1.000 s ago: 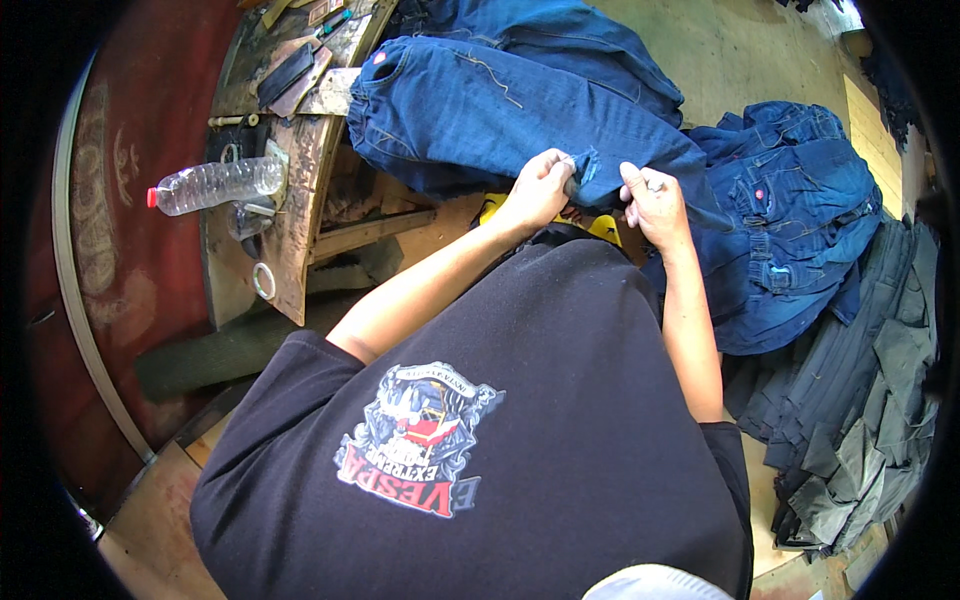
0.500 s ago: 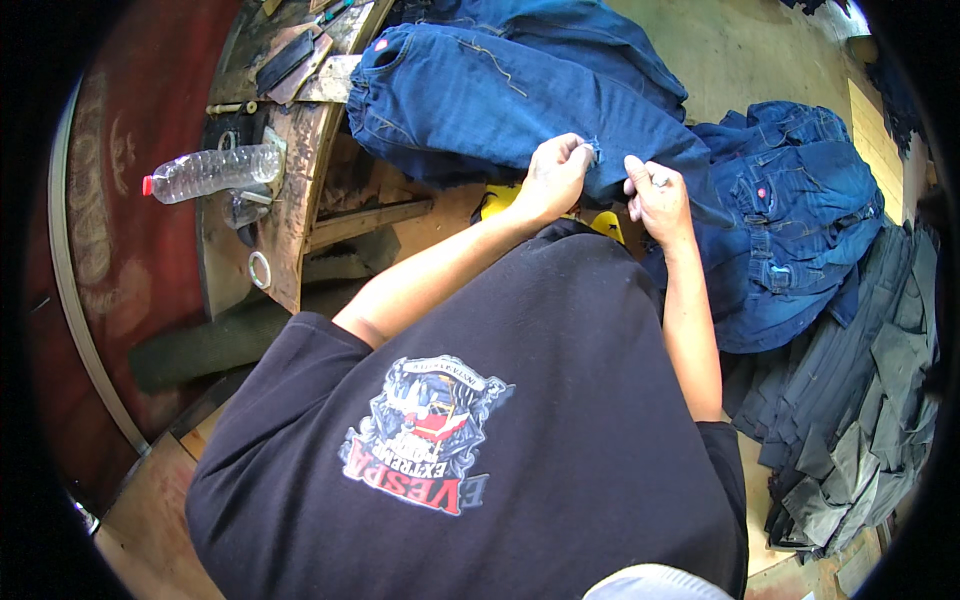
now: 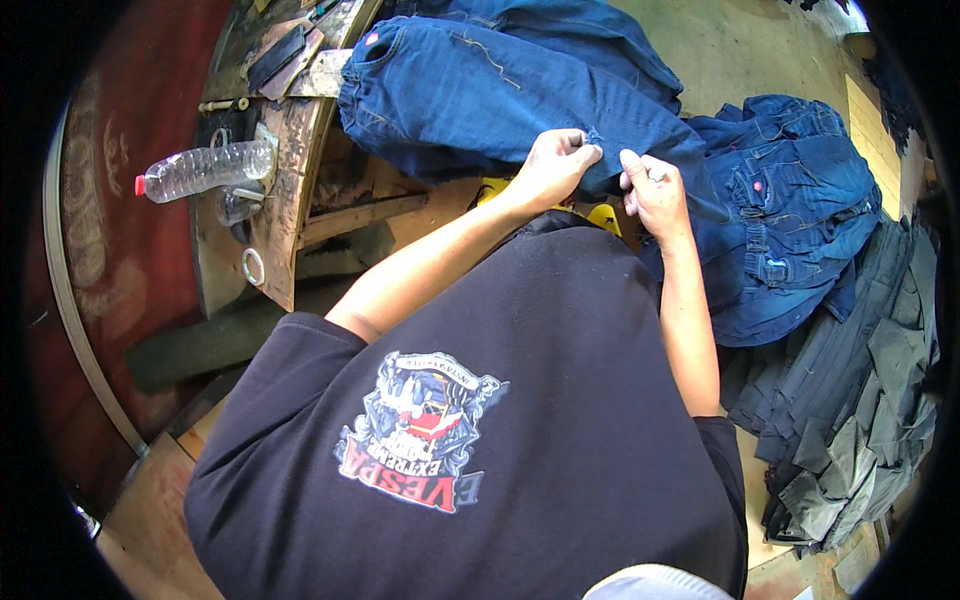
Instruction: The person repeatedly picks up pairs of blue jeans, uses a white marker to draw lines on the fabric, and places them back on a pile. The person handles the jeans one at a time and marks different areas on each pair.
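Blue denim trousers point(image 3: 455, 95) lie across the work surface in front of me, elastic waistband end to the left, a loose pale thread on top. With thumb and fingers closed, my left hand point(image 3: 556, 168) pinches a bit of the denim at its near edge, where a small light-blue frayed tuft sticks up. My right hand point(image 3: 655, 197) is curled shut just to the right, close against the cloth; whatever its fingertips hold, perhaps a thread, is too small to make out.
More blue denim garments point(image 3: 790, 220) are heaped at the right, beside dark grey folded cloth pieces point(image 3: 850, 390). On the worn wooden table point(image 3: 285, 200) at left lie a clear plastic bottle point(image 3: 205, 170) with a red cap, a tape ring point(image 3: 253, 266) and a dark phone-like slab point(image 3: 275, 58).
Both hands stay nearly in place at the denim edge; the left fingers shift slightly. The whole view has moved a little.
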Available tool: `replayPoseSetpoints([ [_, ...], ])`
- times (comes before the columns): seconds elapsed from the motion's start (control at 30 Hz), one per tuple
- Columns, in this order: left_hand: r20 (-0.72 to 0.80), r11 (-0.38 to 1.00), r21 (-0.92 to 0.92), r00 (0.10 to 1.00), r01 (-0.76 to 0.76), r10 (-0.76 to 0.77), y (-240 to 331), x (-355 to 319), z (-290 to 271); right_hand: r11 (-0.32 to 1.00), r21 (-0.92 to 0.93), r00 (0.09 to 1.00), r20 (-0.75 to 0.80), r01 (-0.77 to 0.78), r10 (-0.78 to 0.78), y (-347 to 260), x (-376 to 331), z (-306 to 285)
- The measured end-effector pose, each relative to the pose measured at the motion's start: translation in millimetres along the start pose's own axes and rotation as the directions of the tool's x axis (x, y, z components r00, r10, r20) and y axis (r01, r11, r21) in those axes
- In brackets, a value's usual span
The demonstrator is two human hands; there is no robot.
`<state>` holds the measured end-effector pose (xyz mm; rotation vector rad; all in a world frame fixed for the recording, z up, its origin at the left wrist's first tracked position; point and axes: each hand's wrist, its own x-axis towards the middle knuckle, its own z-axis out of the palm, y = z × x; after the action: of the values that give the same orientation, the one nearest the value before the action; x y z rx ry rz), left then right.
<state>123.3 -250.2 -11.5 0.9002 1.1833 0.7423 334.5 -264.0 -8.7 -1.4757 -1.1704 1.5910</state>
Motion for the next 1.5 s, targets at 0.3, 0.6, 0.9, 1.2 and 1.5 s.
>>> replayPoseSetpoints([
  [0.3,-0.068,0.995,-0.073,0.996,0.06,-0.065,3.9,-10.2,-5.0,0.999,0.033,1.0,0.02,-0.025,0.024,1.8,1.6,-3.4],
  [0.6,-0.167,0.997,0.024,0.983,-0.075,0.078,-5.5,-2.9,3.4,0.999,0.029,0.999,0.033,-0.036,0.035,2.3,1.0,-3.5],
  [0.9,-0.145,1.0,-0.006,0.989,-0.003,0.002,-4.7,-4.2,-1.7,0.998,0.057,1.0,0.019,-0.022,0.021,2.5,0.1,-2.2],
  [1.2,-0.209,0.996,0.083,0.977,-0.027,0.044,-10.1,-3.1,1.2,0.999,0.035,1.0,0.009,-0.011,0.011,2.4,0.6,-1.5],
  [1.5,-0.358,0.7,0.664,0.711,-0.261,0.605,56.3,46.8,-105.5,0.991,0.076,0.972,-0.217,0.109,-0.09,-1.6,-1.9,-49.2],
])
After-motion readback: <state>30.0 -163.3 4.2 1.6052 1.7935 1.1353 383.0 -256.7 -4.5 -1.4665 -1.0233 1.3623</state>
